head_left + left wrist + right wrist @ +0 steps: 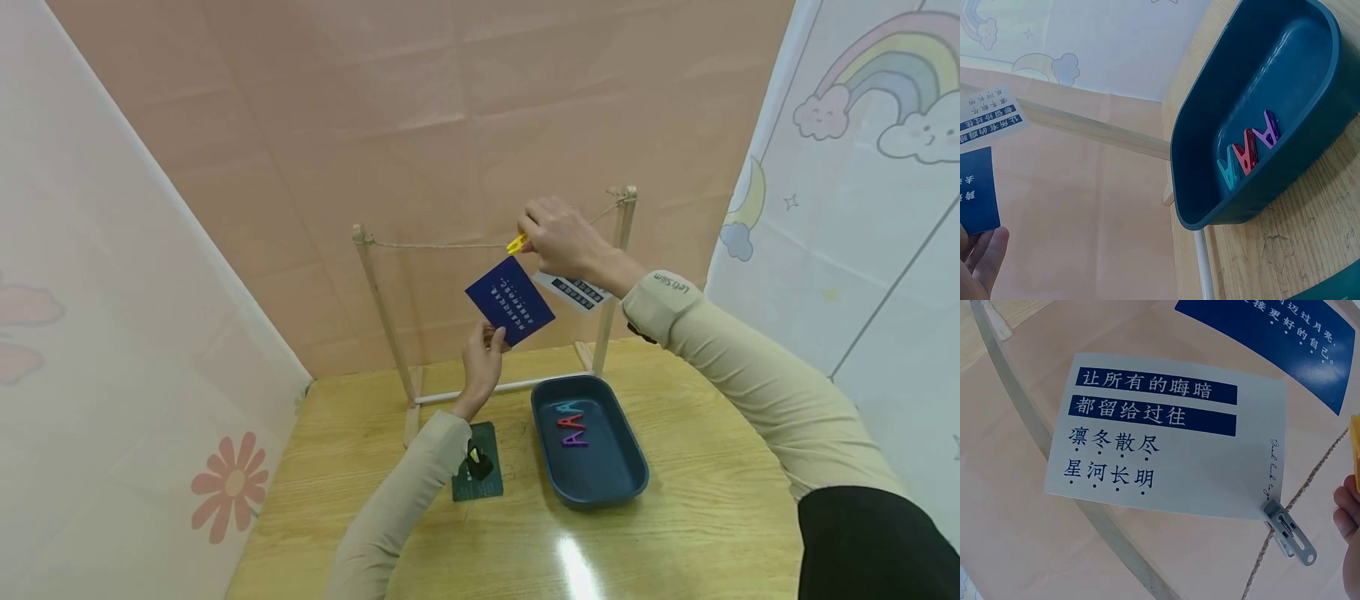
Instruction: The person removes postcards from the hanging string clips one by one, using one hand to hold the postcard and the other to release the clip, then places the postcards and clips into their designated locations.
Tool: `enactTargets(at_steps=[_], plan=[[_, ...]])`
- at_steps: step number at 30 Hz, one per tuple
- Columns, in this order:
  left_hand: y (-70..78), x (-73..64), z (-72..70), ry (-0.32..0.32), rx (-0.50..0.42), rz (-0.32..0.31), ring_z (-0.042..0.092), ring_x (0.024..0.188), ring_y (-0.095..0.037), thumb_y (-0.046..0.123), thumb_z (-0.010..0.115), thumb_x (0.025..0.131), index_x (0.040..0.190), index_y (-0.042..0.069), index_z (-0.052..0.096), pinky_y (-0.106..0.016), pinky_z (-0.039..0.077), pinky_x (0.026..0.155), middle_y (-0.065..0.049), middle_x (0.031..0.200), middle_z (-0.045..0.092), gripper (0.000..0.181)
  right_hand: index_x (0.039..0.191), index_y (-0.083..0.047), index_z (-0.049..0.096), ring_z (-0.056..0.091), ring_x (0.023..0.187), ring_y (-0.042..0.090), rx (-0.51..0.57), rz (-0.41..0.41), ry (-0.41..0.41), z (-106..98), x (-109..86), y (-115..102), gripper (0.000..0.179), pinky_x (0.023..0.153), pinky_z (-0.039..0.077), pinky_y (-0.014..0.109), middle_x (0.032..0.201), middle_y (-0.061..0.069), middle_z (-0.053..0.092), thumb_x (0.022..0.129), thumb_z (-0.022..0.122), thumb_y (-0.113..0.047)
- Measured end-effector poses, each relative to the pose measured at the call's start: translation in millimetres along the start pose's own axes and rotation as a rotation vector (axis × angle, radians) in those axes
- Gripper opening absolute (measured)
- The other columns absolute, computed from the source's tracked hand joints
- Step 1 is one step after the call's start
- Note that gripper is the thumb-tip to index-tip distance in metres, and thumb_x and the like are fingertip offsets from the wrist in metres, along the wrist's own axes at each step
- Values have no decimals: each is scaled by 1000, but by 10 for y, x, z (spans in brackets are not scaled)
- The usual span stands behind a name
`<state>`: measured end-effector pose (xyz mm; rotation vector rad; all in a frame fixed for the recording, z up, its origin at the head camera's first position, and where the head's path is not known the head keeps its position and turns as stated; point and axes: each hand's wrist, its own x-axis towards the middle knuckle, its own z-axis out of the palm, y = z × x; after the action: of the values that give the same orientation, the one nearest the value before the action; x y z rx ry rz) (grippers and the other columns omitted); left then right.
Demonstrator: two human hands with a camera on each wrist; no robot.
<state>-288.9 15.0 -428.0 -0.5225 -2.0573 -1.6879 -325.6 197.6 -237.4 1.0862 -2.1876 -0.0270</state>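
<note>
Creased peach-coloured sheet (315,125) at the back, pale wall covering (150,317) with a coral flower (231,486) on the left, white printed sheet (862,250) with a pastel rainbow (888,58) on the right. Yellowish wood-grain table (712,483), pretty bright glare (576,567) on it.

In the left wrist view, a hand (984,267) at lower left holds a blue card (980,190) by its edge, just beside a white card (999,112) with blue bands. From behind the white card a wooden post (1100,133) slants toward a blue tray (1297,165) on the wood-grained counter (1297,244); inside, a teal clip (1230,169), a red clip (1247,152) and a purple clip (1271,129) lie in a row near one wall.
</note>
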Motion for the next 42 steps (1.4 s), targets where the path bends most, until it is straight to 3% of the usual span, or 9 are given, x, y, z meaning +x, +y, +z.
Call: enactTargets(at_steps=[8,16,23,31,37,42], plan=[[-48,-11,6,14,-47,45,68,84,-41,1,54,100,112,-10,57,-45,61,75,-28,99,65,16,94,4,59,46,81,29,8,-35,4,25,-27,-37,19,72,41,40,88,12,50,88,74,-6],[-39,-28,-16,8,-3,-10,69,86,-31,5,54,101,111,-3,59,-30,61,76,-20,100,67,13,95,3,59,43,80,28,-2,-44,-6,58,-59,-44,19,73,39,40,88,11,48,87,73,-7],[-40,-29,-35,7,-13,-23,69,87,-31,6,54,102,110,-3,59,-29,61,76,-20,100,66,13,96,5,60,44,80,28,-24,-80,3,109,-106,-48,17,72,41,41,89,13,49,90,68,-9],[-72,-31,-31,9,-55,-15,67,88,-42,-1,53,100,110,-11,57,-46,61,77,-28,101,64,14,97,5,60,45,79,28,-41,-117,44,153,-140,-50,22,72,42,42,88,13,50,93,68,-15],[149,-88,-92,10,-82,-29,64,90,-52,-9,50,100,110,-18,54,-56,58,80,-37,103,60,14,101,6,63,46,78,28,-7,-145,71,183,-160,-38,29,71,42,42,89,13,52,92,72,-21],[275,-120,-139,16,-70,3,63,87,-52,-11,50,99,107,-18,53,-57,58,78,-37,100,60,12,104,5,65,49,81,28,5,-162,88,220,-198,-19,33,74,45,42,93,14,55,90,75,-23]])
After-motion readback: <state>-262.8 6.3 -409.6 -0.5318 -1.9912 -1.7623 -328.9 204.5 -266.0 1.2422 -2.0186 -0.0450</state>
